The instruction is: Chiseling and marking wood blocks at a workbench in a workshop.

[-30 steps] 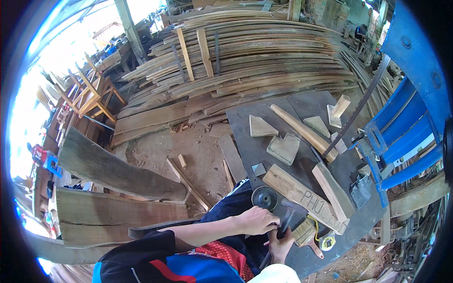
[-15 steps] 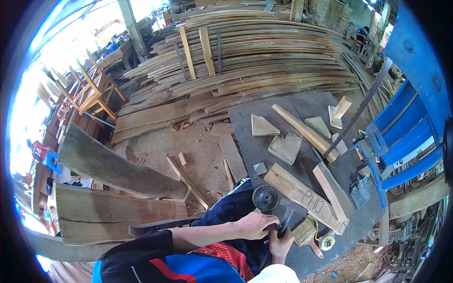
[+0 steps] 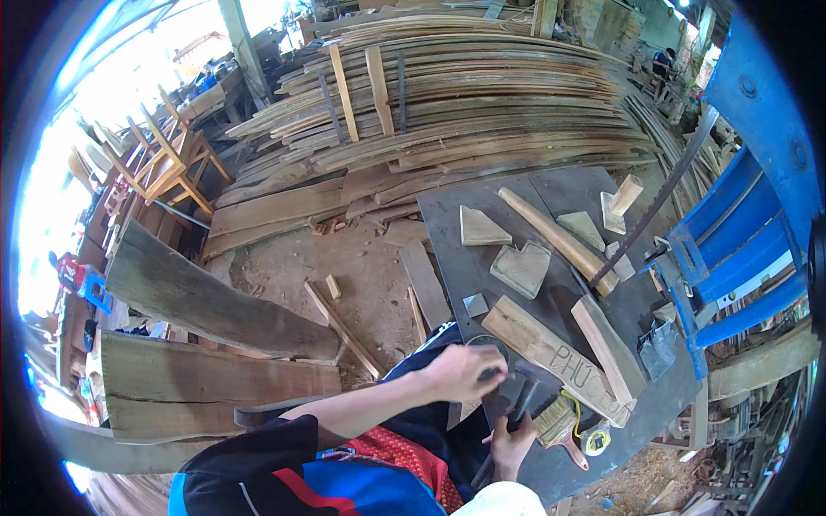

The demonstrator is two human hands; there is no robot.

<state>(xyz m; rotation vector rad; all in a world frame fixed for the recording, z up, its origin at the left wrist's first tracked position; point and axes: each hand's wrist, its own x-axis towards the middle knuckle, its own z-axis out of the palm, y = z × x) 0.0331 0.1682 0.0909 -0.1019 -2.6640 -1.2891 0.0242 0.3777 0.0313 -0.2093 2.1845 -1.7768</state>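
Note:
My right hand (image 3: 511, 444) is wrapped round a dark tool with a rod-like handle (image 3: 523, 398), low at the table's near edge. Its exact kind does not show. Just up and left of it, my left hand (image 3: 465, 375) has curled fingers, slightly blurred, over a dark round disc (image 3: 489, 341) that it largely covers. A dark bit shows at its fingertips, and I cannot make out what they grip. Beside my right hand lie a wide brush (image 3: 557, 420) and a yellow-edged tape roll (image 3: 595, 442). Past them rests a wooden block with handwriting (image 3: 538, 344).
The dark tabletop (image 3: 469, 191) carries a long wooden bar (image 3: 559, 239), cut wood pieces (image 3: 520, 268) and a small metallic square (image 3: 475, 304). A blue machine with a blade (image 3: 667, 193) stands at right. Thick planks (image 3: 215, 387) lie left; stacked boards (image 3: 465, 95) fill the back.
My left hand has moved up and left, off the tool handle beside my right hand, and now covers the round disc. My right hand stays nearly in place.

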